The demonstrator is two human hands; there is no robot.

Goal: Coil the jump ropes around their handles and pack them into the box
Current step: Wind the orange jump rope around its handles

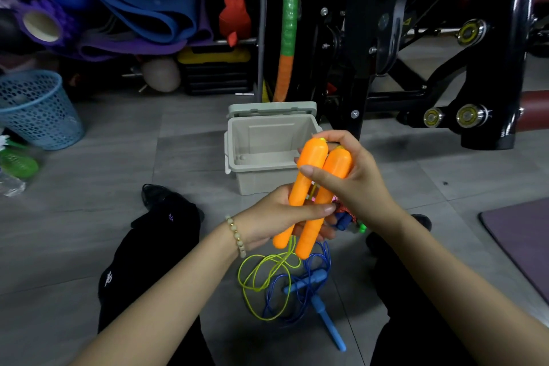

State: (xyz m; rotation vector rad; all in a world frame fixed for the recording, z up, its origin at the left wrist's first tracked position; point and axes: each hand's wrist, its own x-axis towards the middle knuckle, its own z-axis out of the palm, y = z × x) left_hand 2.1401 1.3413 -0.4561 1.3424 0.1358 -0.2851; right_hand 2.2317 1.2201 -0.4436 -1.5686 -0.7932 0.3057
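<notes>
Two orange handles (312,196) of a jump rope are held side by side in front of me. My left hand (276,217) grips their lower halves, and my right hand (347,175) grips their upper ends. Their yellow-green rope (261,279) hangs down in loose loops onto the floor. A blue jump rope with blue handles (320,303) lies tangled on the floor beneath. More rope handles (347,218) show behind my right hand, partly hidden. The open grey box (267,145) stands on the floor just beyond my hands, its lid tipped back.
A blue mesh basket (38,110) stands at the left. A black exercise machine (416,47) rises behind the box. Rolled mats and gym gear (127,3) pile up at the back left. A purple mat (523,238) lies on the right. My dark-trousered legs flank the ropes.
</notes>
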